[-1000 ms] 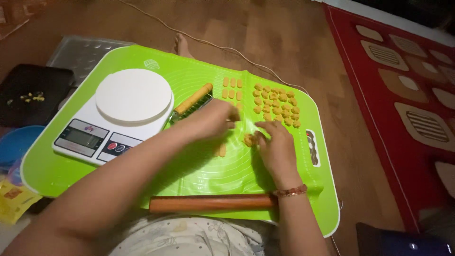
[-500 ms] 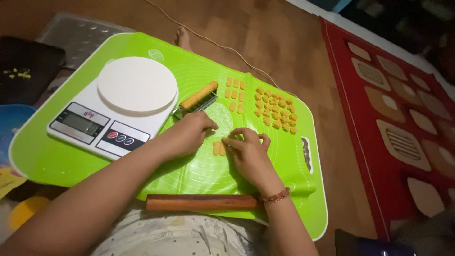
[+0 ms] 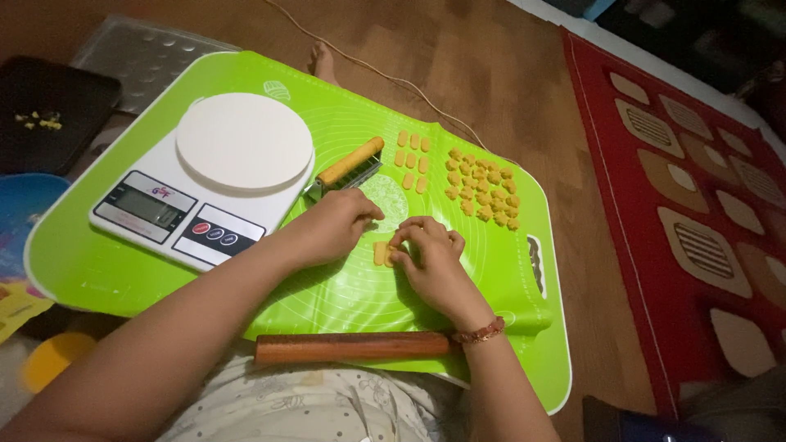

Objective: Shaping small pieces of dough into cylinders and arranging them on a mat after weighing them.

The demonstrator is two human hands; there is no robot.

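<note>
Green silicone mat [image 3: 106, 262] spread over the wooden floor [image 3: 491, 74], taken below as the landmark. Near the mat's middle, a few small yellow dough pieces [image 3: 381, 253] lying flat on it, side by side. Right hand [image 3: 430, 262] resting on the mat just right of those pieces, fingers [image 3: 407, 243] bent and drawn close together, tips touching the pieces' right edge; whether anything is actually pinched, cannot tell. Left hand [image 3: 332, 225] on the mat just up and left of the pieces, loosely curled, fingers together, seemingly holding nothing. Beaded bracelet [image 3: 481, 331] round the right wrist.

On the mat's left part, a white kitchen scale [image 3: 209, 184] with a round platter. Just right of the scale, a roller cutter with a yellow handle [image 3: 350, 164], tilted, lying beside the left hand. On the mat's upper right, a short double row of plain oblong dough pieces [image 3: 412, 160], and further right a dense cluster of shaped dough pieces [image 3: 483, 190], well apart from the hands. Along the mat's near edge, a wooden rolling pin [image 3: 352, 347], lying crosswise by the right wrist.

Off the mat's upper left, a dark tray [image 3: 49, 115] carrying a few yellow crumbs, and a metal baking sheet [image 3: 147, 53]. Off its right side, a red patterned rug [image 3: 696, 205].
</note>
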